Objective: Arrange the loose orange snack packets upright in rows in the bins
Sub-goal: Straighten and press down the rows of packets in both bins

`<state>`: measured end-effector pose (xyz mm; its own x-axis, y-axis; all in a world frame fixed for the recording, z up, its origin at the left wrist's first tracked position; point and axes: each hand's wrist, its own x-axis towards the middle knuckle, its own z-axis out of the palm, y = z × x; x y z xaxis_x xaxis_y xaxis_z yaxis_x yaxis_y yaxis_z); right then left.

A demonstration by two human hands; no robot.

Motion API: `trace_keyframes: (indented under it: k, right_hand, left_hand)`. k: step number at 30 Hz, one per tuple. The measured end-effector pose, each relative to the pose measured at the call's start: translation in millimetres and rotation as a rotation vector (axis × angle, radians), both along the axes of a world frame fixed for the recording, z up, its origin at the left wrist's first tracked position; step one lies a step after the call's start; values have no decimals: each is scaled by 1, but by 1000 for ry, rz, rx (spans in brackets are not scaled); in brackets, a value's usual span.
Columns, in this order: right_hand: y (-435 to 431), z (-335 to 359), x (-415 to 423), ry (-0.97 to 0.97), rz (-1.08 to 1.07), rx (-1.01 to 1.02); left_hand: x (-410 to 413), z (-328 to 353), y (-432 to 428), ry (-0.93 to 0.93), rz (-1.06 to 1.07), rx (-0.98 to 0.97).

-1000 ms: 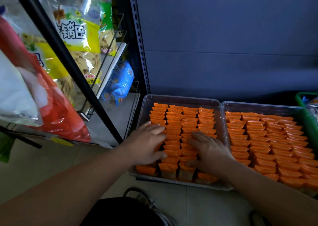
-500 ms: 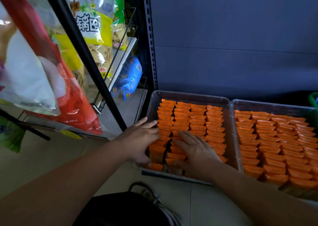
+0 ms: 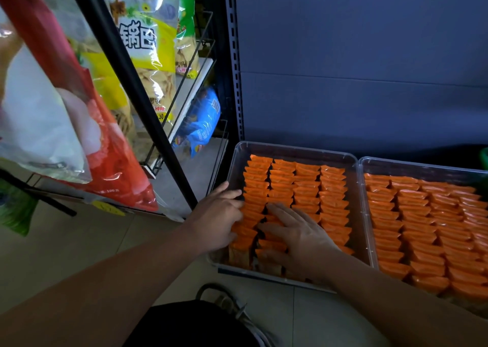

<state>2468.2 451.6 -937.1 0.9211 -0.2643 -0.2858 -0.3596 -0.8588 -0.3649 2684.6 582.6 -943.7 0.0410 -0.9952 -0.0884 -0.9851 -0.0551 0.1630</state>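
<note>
Two clear plastic bins stand side by side on the floor. The left bin point(image 3: 295, 148) holds orange snack packets point(image 3: 306, 185) upright in several rows. The right bin point(image 3: 422, 166) is packed with the same orange packets point(image 3: 422, 214). My left hand point(image 3: 216, 214) rests at the left bin's left side, its straight fingers touching the leftmost row of packets. My right hand point(image 3: 298, 233) lies flat with spread fingers on the packets in the near middle of the left bin, pressing on their tops. Packets under both hands are hidden.
A black wire rack point(image 3: 184, 103) with big snack bags point(image 3: 148, 43) stands to the left, a slanted black post point(image 3: 126, 82) in front of it. A dark blue shelf back panel point(image 3: 356, 69) rises behind the bins. My shoe point(image 3: 229, 307) is on the tiled floor.
My right hand slid leftward over the near rows from the right side toward the middle. My left hand moved back from the top of the packets to the bin's left side.
</note>
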Motion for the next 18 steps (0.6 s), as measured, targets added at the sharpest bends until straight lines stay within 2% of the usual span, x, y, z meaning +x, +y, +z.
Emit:
trace_keyframes:
  k: [10,13,18]
  right_hand:
    - [5,-13,2,-75,-44,26]
    - [2,-9,-7,-139,-132,62]
    - [-5,-2,-24,-62,-163,22]
  left_hand:
    - [-16,6,2,-78,-29,-2]
    - [-16,3,4,-136,0,-49]
    - [-17,-1,3,-66,50,20]
